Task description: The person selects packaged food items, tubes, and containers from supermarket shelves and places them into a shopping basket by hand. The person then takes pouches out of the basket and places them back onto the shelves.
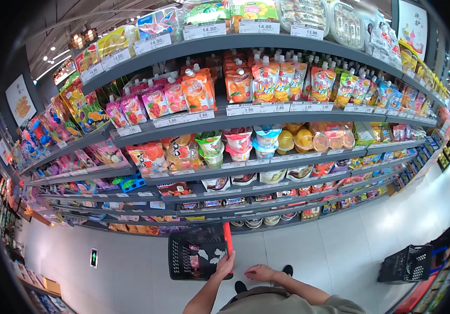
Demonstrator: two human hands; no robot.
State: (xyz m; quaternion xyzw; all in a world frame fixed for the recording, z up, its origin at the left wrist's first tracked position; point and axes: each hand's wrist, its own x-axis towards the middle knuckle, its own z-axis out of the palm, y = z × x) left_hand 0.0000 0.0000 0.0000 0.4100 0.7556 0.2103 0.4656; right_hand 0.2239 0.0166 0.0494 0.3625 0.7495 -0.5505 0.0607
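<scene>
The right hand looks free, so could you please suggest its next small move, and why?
Lifting the right hand toward the spouted pouches seems sensible: it appears empty, while the left hand holds the black basket by its red handle.

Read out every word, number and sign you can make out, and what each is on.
"14.90": several tags along the top shelf.
"13.90": a tag further right there.
"3.50": a tag under the pouches.
Green arrow, no legible words: floor sign.
Too small or blurred: most lower tags, the posters, the packs in the red-handled basket.
</scene>
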